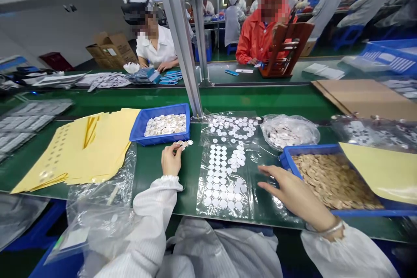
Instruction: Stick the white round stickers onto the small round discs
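Observation:
My left hand (171,159) pinches several small round discs (185,143) just in front of a blue tray (159,137) of pale discs. My right hand (280,184) hovers with its fingers apart at the right side of a clear plastic sheet (203,182). On that sheet, white discs (216,180) lie in rows, with a looser cluster (238,158) beside them. More white discs are scattered at the sheet's far end. To the right of my right hand stands a larger blue tray (291,166) full of tan discs (332,178).
Yellow sheets (97,152) lie at the left. A clear bag of discs (289,131) sits at the back right, and a metal post (182,39) rises behind the sheet. Two people work across the bench, one in a red jacket (249,34).

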Available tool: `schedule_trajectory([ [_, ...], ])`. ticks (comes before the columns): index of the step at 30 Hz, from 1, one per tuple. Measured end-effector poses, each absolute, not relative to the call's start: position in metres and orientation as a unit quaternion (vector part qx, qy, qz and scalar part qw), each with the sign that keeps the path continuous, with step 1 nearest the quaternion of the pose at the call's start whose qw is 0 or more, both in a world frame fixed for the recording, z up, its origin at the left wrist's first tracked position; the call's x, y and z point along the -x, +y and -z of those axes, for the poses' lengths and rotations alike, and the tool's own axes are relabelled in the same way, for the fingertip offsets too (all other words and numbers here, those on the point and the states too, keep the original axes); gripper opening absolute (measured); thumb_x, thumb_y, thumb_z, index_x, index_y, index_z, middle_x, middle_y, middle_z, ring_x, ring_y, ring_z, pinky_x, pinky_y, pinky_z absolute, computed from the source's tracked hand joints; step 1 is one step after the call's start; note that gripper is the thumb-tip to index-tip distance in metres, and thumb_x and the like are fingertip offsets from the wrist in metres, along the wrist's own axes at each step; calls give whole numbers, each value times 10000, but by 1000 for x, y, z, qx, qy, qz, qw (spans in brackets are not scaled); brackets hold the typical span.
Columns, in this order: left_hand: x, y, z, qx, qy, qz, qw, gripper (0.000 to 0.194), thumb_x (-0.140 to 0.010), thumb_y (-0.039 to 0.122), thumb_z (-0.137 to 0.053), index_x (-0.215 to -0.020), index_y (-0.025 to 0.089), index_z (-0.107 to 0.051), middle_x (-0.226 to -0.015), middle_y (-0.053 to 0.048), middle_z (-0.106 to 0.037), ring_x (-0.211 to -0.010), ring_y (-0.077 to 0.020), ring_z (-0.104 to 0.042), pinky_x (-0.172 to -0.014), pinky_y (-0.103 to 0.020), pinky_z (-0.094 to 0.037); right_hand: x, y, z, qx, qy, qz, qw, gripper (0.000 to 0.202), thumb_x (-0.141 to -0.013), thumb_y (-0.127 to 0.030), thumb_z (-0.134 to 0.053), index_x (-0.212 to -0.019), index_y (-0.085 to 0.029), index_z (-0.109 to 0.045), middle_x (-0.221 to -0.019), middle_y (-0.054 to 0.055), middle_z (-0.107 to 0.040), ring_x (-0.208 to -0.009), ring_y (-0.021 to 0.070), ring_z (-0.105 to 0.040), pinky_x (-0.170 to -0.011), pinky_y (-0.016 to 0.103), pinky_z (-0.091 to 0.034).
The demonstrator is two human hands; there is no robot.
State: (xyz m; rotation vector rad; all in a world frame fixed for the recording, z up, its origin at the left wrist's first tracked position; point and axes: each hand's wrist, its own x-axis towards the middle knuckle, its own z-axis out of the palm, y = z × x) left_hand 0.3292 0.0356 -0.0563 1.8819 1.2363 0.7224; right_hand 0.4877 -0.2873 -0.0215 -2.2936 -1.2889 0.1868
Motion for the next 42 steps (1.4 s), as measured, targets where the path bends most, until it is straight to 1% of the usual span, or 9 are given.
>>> schedule_trajectory([
  [6,-336,46,64,-773,496,-242,313,116,-776,263,-656,-791,167,-594,-956,-40,-620,-1001,-225,-549,-925,-453,-397,-486,-290,19,842,-456,-76,278,349,-891,-462,-545,-1142,-228,-606,-1030,74,-715,-940,249,-695,-759,406,-589],
  [9,-332,42,66,-765,497,-239,333,119,-749,254,-652,-738,188,-553,-834,-24,-607,-887,-219,-574,-870,-429,-421,-483,-288,13,840,-452,-66,294,329,-897,-452,-542,-1132,-232,-611,-1015,69,-718,-919,242,-701,-730,390,-596],
  [12,-328,28,65,-753,473,-235,392,140,-717,283,-647,-703,217,-524,-681,0,-576,-732,-209,-583,-779,-386,-455,-474,-282,6,831,-453,-66,316,297,-905,-429,-540,-1120,-239,-617,-1006,63,-716,-910,234,-700,-736,394,-597],
  [20,-340,-64,31,-744,255,-99,610,143,-747,326,-638,-759,190,-681,-736,-42,-698,-676,-178,-620,-674,-307,-486,-438,-239,3,770,-515,-52,374,235,-888,-248,-586,-1122,-220,-590,-1030,51,-679,-946,194,-660,-789,360,-570],
  [25,-349,-91,8,-711,208,-60,670,133,-742,293,-686,-781,207,-593,-634,16,-665,-596,-150,-603,-606,-273,-456,-433,-227,12,797,-456,-94,384,170,-816,-190,-665,-977,-195,-613,-828,6,-665,-733,162,-650,-661,308,-545],
  [28,-350,-94,5,-662,214,-80,714,175,-794,338,-645,-881,216,-554,-641,22,-664,-624,-149,-616,-641,-283,-476,-437,-230,12,783,-411,-127,450,48,-854,-231,-617,-869,-196,-645,-790,9,-662,-681,148,-638,-643,295,-538],
  [32,-348,-101,5,-640,214,-93,732,247,-790,337,-663,-988,192,-642,-871,-53,-729,-849,-188,-667,-797,-323,-502,-442,-233,12,697,-260,-243,622,221,-818,-397,-648,-827,-176,-660,-786,44,-705,-692,173,-686,-640,306,-580],
  [35,-347,-110,3,-642,208,-92,732,206,-764,296,-696,-933,180,-713,-911,-69,-752,-898,-214,-682,-857,-344,-509,-439,-234,13,654,-188,-292,672,293,-760,-445,-697,-841,-166,-661,-752,48,-712,-675,184,-693,-617,312,-589],
  [42,-349,-118,-4,-568,246,-84,781,264,-716,358,-744,-859,137,-724,-773,-66,-773,-735,-208,-722,-750,-340,-578,-433,-241,14,742,-304,-55,595,80,-828,-248,-654,-888,-199,-672,-850,35,-649,-749,147,-615,-596,250,-511],
])
